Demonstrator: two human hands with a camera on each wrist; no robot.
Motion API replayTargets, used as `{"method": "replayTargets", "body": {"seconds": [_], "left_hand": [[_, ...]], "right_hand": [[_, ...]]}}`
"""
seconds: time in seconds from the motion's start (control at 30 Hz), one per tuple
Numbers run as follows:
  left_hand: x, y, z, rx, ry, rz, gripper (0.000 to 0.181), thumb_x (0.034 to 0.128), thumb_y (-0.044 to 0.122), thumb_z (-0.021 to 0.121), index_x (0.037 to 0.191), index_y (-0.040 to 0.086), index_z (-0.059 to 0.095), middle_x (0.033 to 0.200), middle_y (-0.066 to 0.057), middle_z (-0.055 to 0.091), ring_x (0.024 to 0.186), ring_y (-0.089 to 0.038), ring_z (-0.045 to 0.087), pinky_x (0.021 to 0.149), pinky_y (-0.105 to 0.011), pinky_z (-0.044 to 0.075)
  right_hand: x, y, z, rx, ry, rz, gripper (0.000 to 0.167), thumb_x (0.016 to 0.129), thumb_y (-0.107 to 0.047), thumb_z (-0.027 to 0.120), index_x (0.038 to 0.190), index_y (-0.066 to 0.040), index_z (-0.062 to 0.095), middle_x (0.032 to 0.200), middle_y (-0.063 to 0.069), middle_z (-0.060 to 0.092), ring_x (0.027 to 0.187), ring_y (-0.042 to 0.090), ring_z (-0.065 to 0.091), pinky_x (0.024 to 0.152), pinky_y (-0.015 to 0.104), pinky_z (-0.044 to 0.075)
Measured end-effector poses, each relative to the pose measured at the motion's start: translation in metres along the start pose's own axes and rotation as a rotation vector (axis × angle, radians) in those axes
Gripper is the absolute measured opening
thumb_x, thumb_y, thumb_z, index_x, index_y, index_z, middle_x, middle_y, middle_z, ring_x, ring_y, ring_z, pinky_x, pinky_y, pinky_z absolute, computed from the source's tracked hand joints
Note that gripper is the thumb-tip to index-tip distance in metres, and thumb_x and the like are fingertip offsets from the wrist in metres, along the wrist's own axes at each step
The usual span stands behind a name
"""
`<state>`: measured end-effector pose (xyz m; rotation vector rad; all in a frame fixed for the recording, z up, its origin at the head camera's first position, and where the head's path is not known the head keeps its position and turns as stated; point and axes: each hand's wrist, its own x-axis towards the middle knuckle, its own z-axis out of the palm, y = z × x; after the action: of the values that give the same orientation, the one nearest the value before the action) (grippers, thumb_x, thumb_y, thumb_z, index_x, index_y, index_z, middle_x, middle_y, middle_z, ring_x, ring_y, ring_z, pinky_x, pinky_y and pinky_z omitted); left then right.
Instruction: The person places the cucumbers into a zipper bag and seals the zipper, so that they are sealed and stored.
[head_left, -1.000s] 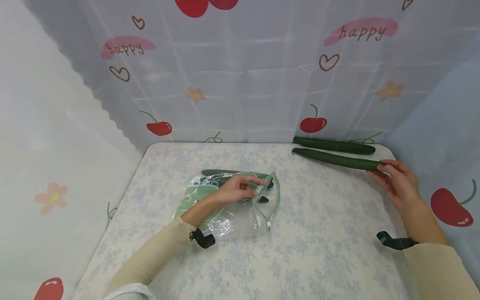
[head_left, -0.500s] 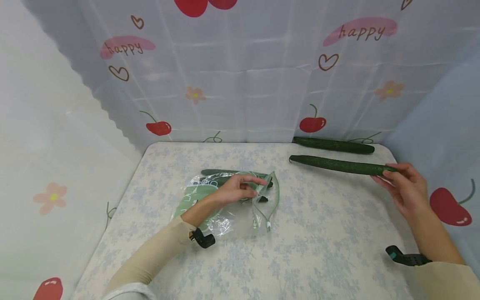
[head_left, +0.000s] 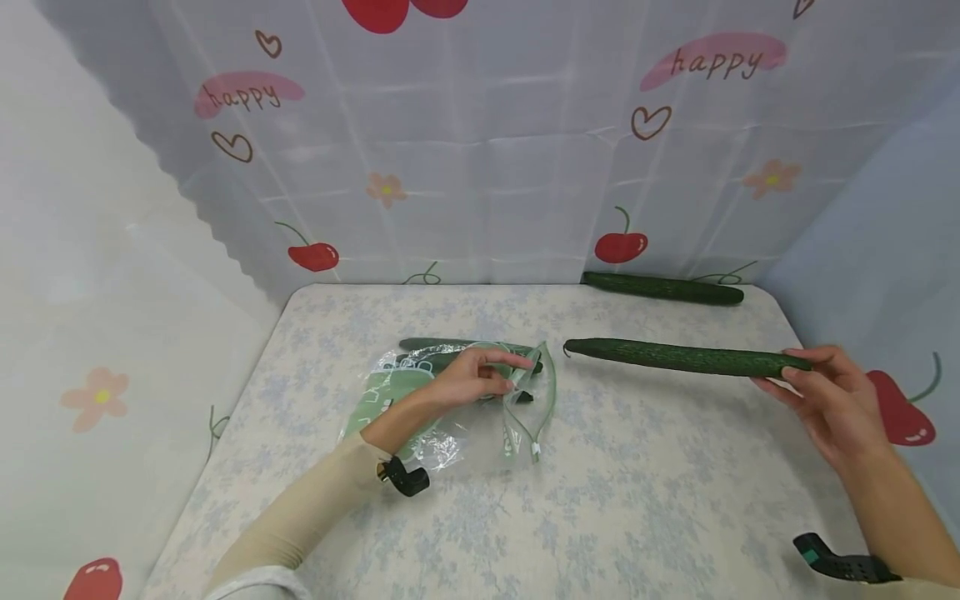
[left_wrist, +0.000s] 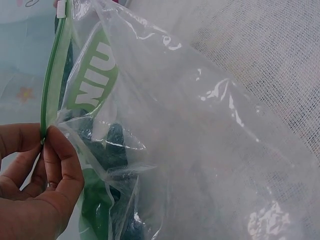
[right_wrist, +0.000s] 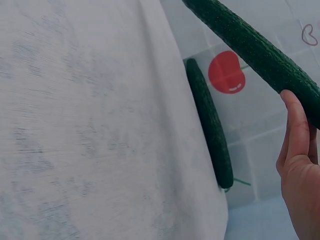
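In the head view my right hand [head_left: 840, 408] grips a long dark green cucumber [head_left: 682, 357] by its right end, with the far end pointing left toward the bag. The right wrist view shows this cucumber [right_wrist: 260, 50] above the tabletop. My left hand [head_left: 472, 377] pinches the green-edged opening of a clear zip bag [head_left: 468, 437], its slider near the bottom corner. Dark green cucumbers [head_left: 450, 343] lie inside the bag, partly hidden by print and hand. The left wrist view has the thumb and fingers [left_wrist: 65, 165] on the green zip strip [left_wrist: 50, 75].
Another cucumber [head_left: 663, 288] lies along the back edge of the table [head_left: 600, 517], against the printed curtain [head_left: 495, 167]. Curtains also hang at the left and right sides. The table has a pale floral cloth.
My right hand has drawn the cucumber away from the one at the back, toward me and slightly right, its left end now closer to the bag. The left hand keeps its place.
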<state>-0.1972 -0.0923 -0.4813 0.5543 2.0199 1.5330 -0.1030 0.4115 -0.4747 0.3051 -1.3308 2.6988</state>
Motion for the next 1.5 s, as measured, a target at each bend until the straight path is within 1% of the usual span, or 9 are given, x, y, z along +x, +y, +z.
{"method": "replayTargets", "body": {"seconds": [0.3,0.47,0.73,0.87,1.07,1.2,1.33,1.43,1.5], "left_hand": [[-0.002,0.001,0.000,-0.006,-0.005,0.016,0.043,0.0990,0.005,0.073,0.140,0.019,0.073,0.140,-0.008,0.071,0.085,-0.025,0.066,0.081,-0.034,0.055],[-0.001,0.000,0.000,-0.013,-0.011,0.022,0.043,0.0994,0.005,0.072,0.140,0.020,0.073,0.140,-0.004,0.071,0.085,-0.026,0.065,0.082,-0.035,0.055],[-0.001,-0.003,-0.001,-0.001,-0.011,0.019,0.043,0.0995,0.006,0.072,0.140,0.021,0.073,0.143,-0.002,0.070,0.085,-0.022,0.066,0.086,-0.037,0.057],[-0.001,-0.002,-0.001,0.002,-0.014,0.016,0.043,0.1000,0.007,0.072,0.141,0.020,0.072,0.144,-0.002,0.069,0.086,-0.020,0.066,0.089,-0.040,0.058],[-0.001,-0.001,0.000,0.000,-0.022,0.004,0.043,0.0998,0.006,0.072,0.140,0.022,0.072,0.139,-0.002,0.071,0.085,-0.027,0.062,0.086,-0.040,0.056],[0.001,0.000,0.000,0.005,-0.026,0.009,0.044,0.0995,0.006,0.072,0.141,0.019,0.072,0.138,-0.005,0.071,0.082,-0.018,0.064,0.089,-0.042,0.058],[0.002,0.000,0.002,0.000,-0.027,0.011,0.043,0.0995,0.006,0.073,0.141,0.017,0.072,0.136,-0.013,0.071,0.083,-0.019,0.066,0.091,-0.043,0.059],[0.002,0.001,0.004,-0.007,-0.033,0.013,0.042,0.1004,0.006,0.072,0.141,0.016,0.072,0.137,-0.017,0.071,0.086,-0.023,0.068,0.089,-0.043,0.059],[0.003,0.001,0.004,-0.007,-0.038,0.015,0.042,0.1008,0.006,0.072,0.142,0.017,0.071,0.141,-0.017,0.070,0.087,-0.020,0.069,0.088,-0.043,0.059]], "right_hand": [[-0.010,0.011,0.004,0.055,-0.189,0.030,0.050,0.103,0.025,0.023,0.125,0.010,0.066,0.125,0.016,0.069,0.113,0.031,0.078,0.093,0.048,0.064],[-0.013,0.022,0.011,-0.012,-0.232,0.065,0.051,0.104,0.024,0.023,0.129,0.007,0.064,0.123,0.013,0.068,0.113,0.026,0.078,0.096,0.044,0.064],[-0.021,0.046,0.028,-0.239,-0.149,0.162,0.044,0.107,0.018,0.037,0.128,-0.005,0.068,0.119,0.003,0.065,0.108,0.015,0.077,0.095,0.038,0.065],[-0.021,0.056,0.033,-0.247,-0.085,0.172,0.038,0.107,0.018,0.042,0.122,-0.005,0.069,0.120,0.002,0.065,0.107,0.016,0.077,0.093,0.039,0.065],[-0.024,0.066,0.037,-0.260,0.035,0.117,0.032,0.103,0.019,0.051,0.114,-0.002,0.072,0.121,0.004,0.062,0.103,0.017,0.078,0.087,0.038,0.065],[-0.025,0.071,0.038,-0.258,0.086,0.086,0.030,0.102,0.019,0.054,0.114,-0.001,0.072,0.120,0.004,0.062,0.102,0.016,0.078,0.087,0.036,0.065],[-0.028,0.076,0.038,-0.262,0.083,0.092,0.032,0.103,0.017,0.052,0.115,-0.005,0.072,0.120,0.003,0.063,0.103,0.015,0.077,0.088,0.034,0.065],[-0.031,0.081,0.039,-0.267,0.043,0.110,0.033,0.105,0.017,0.050,0.117,-0.006,0.071,0.121,0.003,0.063,0.106,0.015,0.077,0.090,0.034,0.064],[-0.033,0.085,0.040,-0.252,0.007,0.121,0.034,0.106,0.017,0.047,0.118,-0.006,0.069,0.121,0.003,0.063,0.108,0.016,0.077,0.091,0.034,0.064]]}}
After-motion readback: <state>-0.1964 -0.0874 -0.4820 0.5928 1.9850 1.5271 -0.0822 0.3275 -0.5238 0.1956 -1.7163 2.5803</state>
